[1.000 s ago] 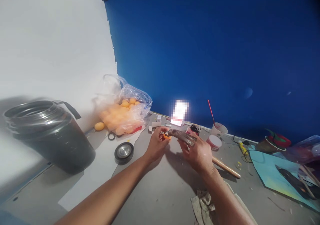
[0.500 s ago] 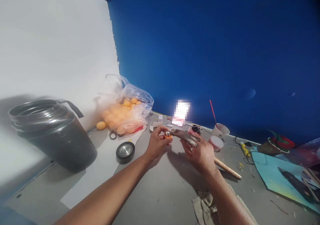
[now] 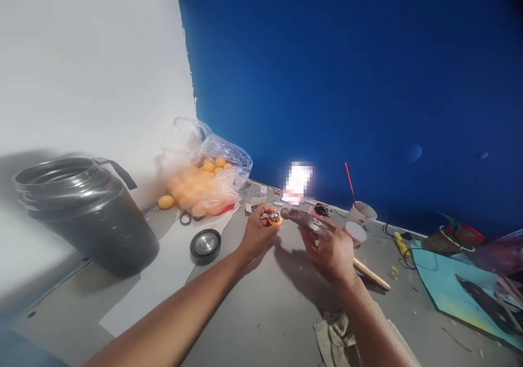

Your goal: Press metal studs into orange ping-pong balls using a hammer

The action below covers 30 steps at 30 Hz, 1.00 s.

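My left hand [image 3: 258, 231] is closed around a small orange ball [image 3: 275, 221], gripped in the fingertips above the table. A shiny silver metal piece [image 3: 274, 215] sits at the top of this ball; its exact kind is too small to tell. In my right hand [image 3: 333, 252] is a hammer [image 3: 307, 221], gripped close to its worn metal head, with the wooden handle sticking out below the palm to the right. The hammer's face points left at the silver piece, with a narrow gap between them.
A large dark open flask [image 3: 93, 225] stands at left, its black-rimmed lid [image 3: 205, 245] nearby. Behind is a plastic bag [image 3: 192, 190] of orange balls. A bright phone [image 3: 297, 183] leans on the blue wall. Cups [image 3: 362, 213], a cloth [image 3: 337, 340] and a painted board [image 3: 466, 291] lie right.
The hammer head has drawn slightly right, away from the silver piece, so a small gap now shows. My left hand with the orange ball has barely moved.
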Motion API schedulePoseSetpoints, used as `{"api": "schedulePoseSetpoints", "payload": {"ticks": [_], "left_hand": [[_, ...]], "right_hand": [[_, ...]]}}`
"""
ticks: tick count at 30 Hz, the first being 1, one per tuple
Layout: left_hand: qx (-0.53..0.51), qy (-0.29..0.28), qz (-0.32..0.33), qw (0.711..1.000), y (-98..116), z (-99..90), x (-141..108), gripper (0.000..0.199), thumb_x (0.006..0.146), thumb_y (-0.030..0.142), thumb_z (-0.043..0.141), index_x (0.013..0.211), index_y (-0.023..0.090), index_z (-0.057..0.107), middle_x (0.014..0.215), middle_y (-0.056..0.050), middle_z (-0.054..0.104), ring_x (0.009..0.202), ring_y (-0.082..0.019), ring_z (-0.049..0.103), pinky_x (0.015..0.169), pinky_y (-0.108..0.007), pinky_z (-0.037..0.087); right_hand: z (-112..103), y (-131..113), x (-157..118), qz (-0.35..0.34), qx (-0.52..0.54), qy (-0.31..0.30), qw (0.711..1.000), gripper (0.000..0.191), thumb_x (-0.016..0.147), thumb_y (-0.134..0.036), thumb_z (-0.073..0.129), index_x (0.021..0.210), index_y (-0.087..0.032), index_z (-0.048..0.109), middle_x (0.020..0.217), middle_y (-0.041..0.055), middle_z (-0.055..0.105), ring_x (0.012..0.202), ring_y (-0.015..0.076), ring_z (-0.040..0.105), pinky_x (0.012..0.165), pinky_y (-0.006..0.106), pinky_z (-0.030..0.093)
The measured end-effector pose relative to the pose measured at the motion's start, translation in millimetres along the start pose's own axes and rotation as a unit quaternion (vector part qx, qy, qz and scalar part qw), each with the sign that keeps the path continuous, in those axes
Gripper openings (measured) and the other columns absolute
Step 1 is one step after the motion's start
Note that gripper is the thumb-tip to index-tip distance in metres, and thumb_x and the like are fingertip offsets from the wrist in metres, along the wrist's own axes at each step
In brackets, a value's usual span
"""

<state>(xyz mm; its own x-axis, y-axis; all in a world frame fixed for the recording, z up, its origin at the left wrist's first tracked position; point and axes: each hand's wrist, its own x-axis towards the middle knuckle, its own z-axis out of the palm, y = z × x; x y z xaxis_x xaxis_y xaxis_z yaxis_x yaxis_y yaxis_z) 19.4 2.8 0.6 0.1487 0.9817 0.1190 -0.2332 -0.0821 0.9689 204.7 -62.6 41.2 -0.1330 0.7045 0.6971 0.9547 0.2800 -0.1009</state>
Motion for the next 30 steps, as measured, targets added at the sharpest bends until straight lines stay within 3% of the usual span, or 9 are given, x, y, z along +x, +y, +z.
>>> {"api": "schedulePoseSetpoints", "payload": {"ticks": [7,13,21,25,30], "left_hand": [[0.051,0.023,0.035,0.998,0.0,-0.6,-0.4,0.033,0.066,0.020,0.072,0.096,0.021,0.059,0.080,0.003,0.064,0.065,-0.013,0.060,0.063,-0.025,0.045],[0.118,0.063,0.079,0.988,-3.7,-1.1,1.5,0.035,0.068,0.015,0.066,0.103,0.021,0.064,0.088,0.000,0.066,0.076,-0.016,0.062,0.073,-0.028,0.049],[0.154,0.092,0.076,0.981,-0.9,-1.1,-0.5,0.043,0.072,0.019,0.071,0.114,0.022,0.061,0.095,-0.001,0.067,0.080,-0.017,0.064,0.079,-0.032,0.050],[0.145,0.077,0.065,0.984,1.5,1.1,-0.4,0.032,0.070,0.018,0.070,0.100,0.021,0.061,0.085,0.002,0.066,0.074,-0.015,0.062,0.073,-0.029,0.049],[0.141,0.049,0.073,0.986,-1.9,-0.3,2.0,0.031,0.069,0.019,0.069,0.099,0.021,0.061,0.085,0.002,0.067,0.072,-0.015,0.065,0.068,-0.026,0.048]], "right_hand": [[4.4,-2.1,-2.4,-0.014,-0.020,-0.016,1.000,0.034,0.102,-0.040,0.052,0.103,-0.018,0.078,0.091,0.0112,0.078,0.069,0.0207,0.071,0.061,0.028,0.047],[1.4,0.2,0.2,0.011,-0.030,0.012,0.999,0.033,0.101,-0.037,0.054,0.111,-0.019,0.078,0.107,0.0129,0.080,0.085,0.0237,0.076,0.070,0.029,0.053],[2.5,2.8,0.3,0.034,-0.032,-0.027,0.999,0.036,0.101,-0.039,0.052,0.116,-0.020,0.078,0.119,0.0130,0.079,0.092,0.0255,0.076,0.073,0.031,0.054],[2.6,1.5,-0.9,0.022,-0.023,-0.024,0.999,0.037,0.102,-0.041,0.051,0.108,-0.019,0.079,0.107,0.0125,0.080,0.084,0.0230,0.074,0.068,0.029,0.050],[3.9,-5.9,-2.8,-0.005,0.000,-0.034,0.999,0.035,0.102,-0.040,0.051,0.100,-0.018,0.078,0.091,0.0102,0.077,0.072,0.0199,0.069,0.064,0.028,0.045]]}}
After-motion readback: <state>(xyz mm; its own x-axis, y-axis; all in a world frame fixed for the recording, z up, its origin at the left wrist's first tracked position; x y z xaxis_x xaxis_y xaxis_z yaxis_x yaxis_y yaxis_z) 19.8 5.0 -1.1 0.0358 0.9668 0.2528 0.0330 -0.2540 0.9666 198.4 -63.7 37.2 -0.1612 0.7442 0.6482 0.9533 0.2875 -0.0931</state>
